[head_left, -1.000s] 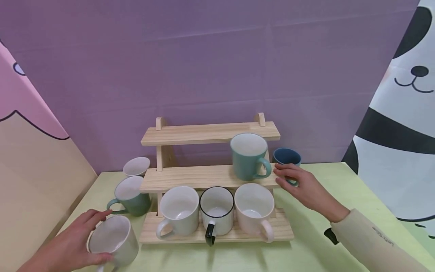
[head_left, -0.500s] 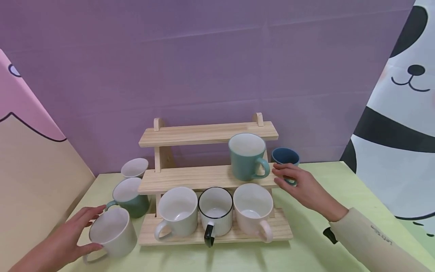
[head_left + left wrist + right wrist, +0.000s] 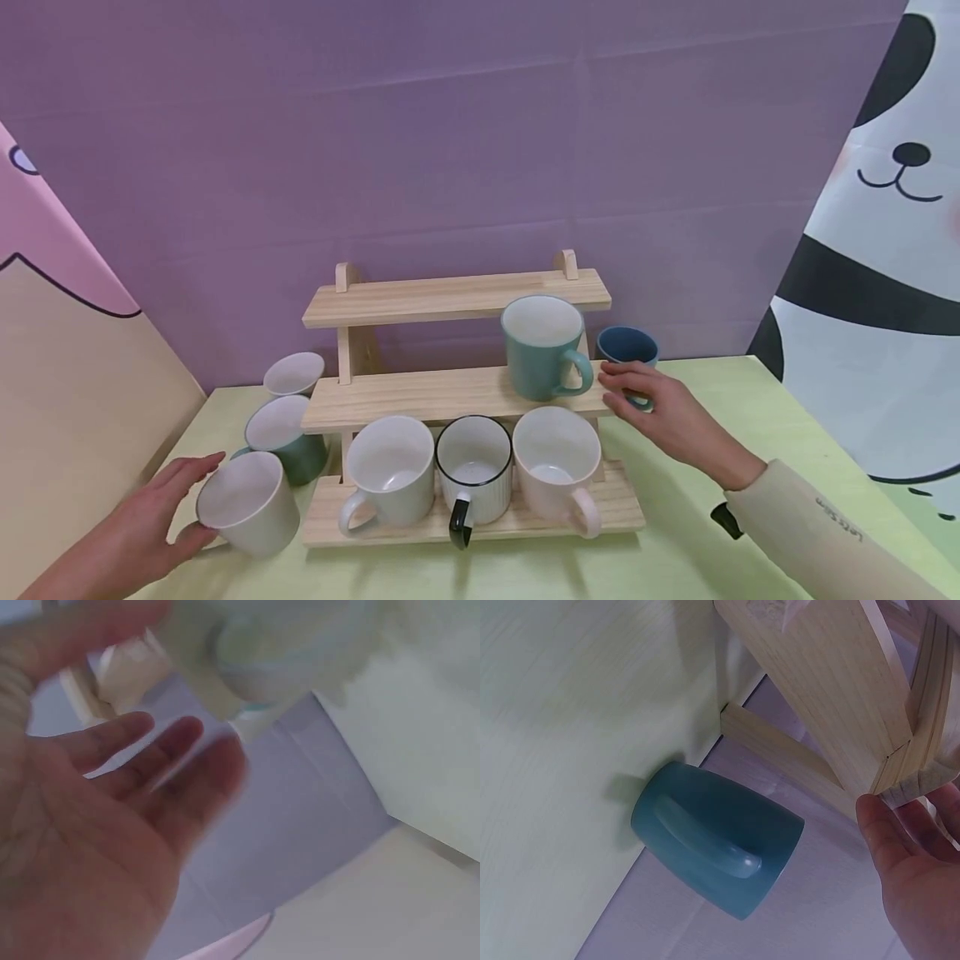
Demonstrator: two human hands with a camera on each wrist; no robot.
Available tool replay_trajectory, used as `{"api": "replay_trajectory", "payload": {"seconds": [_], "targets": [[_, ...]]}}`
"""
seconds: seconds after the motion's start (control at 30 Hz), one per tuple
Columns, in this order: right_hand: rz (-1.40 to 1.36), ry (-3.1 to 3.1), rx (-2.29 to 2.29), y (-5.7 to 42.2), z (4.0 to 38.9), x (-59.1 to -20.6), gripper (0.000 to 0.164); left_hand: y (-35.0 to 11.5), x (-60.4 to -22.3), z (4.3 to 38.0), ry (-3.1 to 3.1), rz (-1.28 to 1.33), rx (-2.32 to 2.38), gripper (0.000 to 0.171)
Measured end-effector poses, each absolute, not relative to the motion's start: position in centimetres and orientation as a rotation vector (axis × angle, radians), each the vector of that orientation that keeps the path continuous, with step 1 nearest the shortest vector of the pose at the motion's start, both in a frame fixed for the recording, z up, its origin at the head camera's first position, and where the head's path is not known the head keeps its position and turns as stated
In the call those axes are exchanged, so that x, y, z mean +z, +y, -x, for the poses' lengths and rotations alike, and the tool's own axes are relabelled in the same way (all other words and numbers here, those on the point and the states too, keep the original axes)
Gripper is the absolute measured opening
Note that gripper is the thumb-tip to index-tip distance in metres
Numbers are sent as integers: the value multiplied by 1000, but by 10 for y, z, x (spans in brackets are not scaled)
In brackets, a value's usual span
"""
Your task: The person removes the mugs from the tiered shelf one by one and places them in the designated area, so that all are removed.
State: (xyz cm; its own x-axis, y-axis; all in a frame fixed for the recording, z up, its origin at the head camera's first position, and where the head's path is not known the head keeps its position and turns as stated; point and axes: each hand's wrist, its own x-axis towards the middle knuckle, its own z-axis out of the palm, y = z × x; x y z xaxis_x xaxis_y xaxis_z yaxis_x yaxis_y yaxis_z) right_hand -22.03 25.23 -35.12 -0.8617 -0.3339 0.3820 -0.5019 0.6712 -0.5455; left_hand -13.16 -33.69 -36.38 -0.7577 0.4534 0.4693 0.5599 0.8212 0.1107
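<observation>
A plain white mug (image 3: 251,508) is at the left front, its handle pointing left toward my left hand (image 3: 131,525). That hand's fingers are spread along the mug's left side, with the thumb right at the handle. In the left wrist view the fingers (image 3: 142,761) are extended below the blurred mug. My right hand (image 3: 667,417) pinches the right end of the middle board of a wooden three-step rack (image 3: 397,396), thumb and fingertips on its edge. A teal mug (image 3: 540,358) stands on that board, close to the right fingertips.
The lowest board bears a white mug (image 3: 393,475), a black-rimmed ribbed mug (image 3: 480,483) and a pale pink mug (image 3: 555,467). A green mug (image 3: 288,442) and a white cup (image 3: 295,373) stand left of the rack. A blue mug (image 3: 712,832) stands behind the right hand.
The front left white mug has turned, its handle swinging from the front toward the left hand, and sits slightly farther back. The right hand stays at the rack.
</observation>
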Motion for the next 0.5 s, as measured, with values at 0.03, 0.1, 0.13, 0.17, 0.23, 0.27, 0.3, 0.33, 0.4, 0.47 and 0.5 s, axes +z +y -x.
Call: {"api": "replay_trajectory", "payload": {"seconds": [0.03, 0.1, 0.13, 0.17, 0.23, 0.27, 0.3, 0.33, 0.4, 0.47, 0.5], "targets": [[-673, -2635, 972, 252, 220, -351, 38, -334, -362, 133, -2569, 759, -330, 82], [-675, -2630, 966, 253, 221, -352, 37, -325, -356, 136, -2564, 755, -318, 77], [-674, -2628, 960, 253, 221, -352, 37, -319, -352, 137, -2566, 749, -315, 73], [-676, -2627, 958, 253, 221, -352, 37, -313, -348, 139, -2568, 738, -308, 68], [-681, -2623, 953, 253, 222, -353, 37, -298, -339, 144, -2582, 725, -278, 60], [-682, -2622, 949, 253, 222, -353, 37, -291, -335, 147, -2591, 725, -274, 56], [-683, -2620, 948, 254, 222, -353, 36, -283, -330, 151, -2602, 732, -266, 53], [-684, -2620, 950, 254, 223, -354, 36, -276, -326, 154, -2621, 739, -260, 51], [-685, -2619, 952, 254, 222, -354, 36, -263, -320, 162, -2661, 768, -267, 46], [-682, -2617, 954, 254, 222, -354, 35, -251, -315, 171, -2704, 802, -280, 42], [-680, -2618, 958, 254, 222, -354, 35, -246, -313, 175, -2717, 816, -270, 40]]}}
